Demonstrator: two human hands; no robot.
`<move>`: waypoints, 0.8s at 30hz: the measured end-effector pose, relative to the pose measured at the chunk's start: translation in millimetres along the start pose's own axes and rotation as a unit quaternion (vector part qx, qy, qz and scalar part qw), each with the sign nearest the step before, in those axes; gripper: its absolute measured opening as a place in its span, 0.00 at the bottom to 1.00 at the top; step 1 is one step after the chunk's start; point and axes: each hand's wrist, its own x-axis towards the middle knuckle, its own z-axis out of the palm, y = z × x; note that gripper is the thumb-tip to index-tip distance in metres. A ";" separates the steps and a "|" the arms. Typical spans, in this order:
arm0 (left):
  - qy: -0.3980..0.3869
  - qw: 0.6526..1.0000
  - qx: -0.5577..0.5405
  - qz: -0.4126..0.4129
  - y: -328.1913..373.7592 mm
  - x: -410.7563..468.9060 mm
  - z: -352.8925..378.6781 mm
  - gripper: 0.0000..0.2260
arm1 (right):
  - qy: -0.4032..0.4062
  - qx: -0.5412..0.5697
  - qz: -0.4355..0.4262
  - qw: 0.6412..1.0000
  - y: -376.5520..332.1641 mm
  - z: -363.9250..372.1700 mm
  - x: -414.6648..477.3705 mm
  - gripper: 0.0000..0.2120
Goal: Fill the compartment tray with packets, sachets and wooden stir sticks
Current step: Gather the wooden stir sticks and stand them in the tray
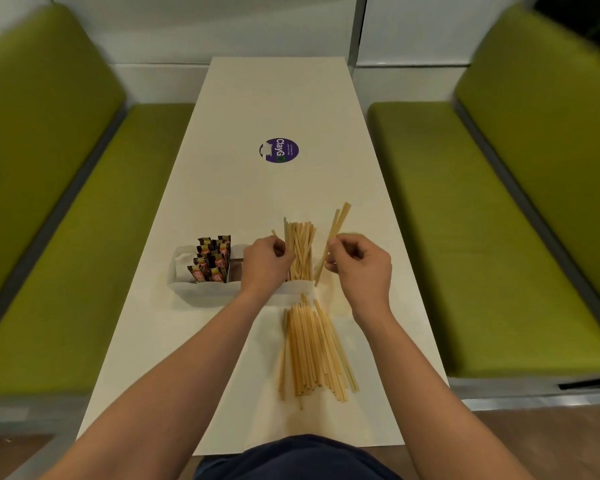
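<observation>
Flat wooden sticks [338, 221] pinched by right hand [359, 268] | upright sticks [300, 244] in white tray [205, 291] gripped by left hand [265, 265]

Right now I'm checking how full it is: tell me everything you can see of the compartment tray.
The compartment tray is a white, low-walled box, seemingly thin card, standing on the table, long side across the view. Its left end looks pale inside; next, brown-and-orange sachets stand upright; a middle compartment is mostly hidden by the left hand; the right one holds upright stir sticks, which that hand grips. The right hand pinches spare sticks whose lower ends reach the tray's right corner.
</observation>
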 end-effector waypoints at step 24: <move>0.118 0.969 0.209 0.057 -18.9 4.8 -12.9 0.16 | -0.064 -0.382 -0.053 0.921 31.6 51.2 32.2 0.16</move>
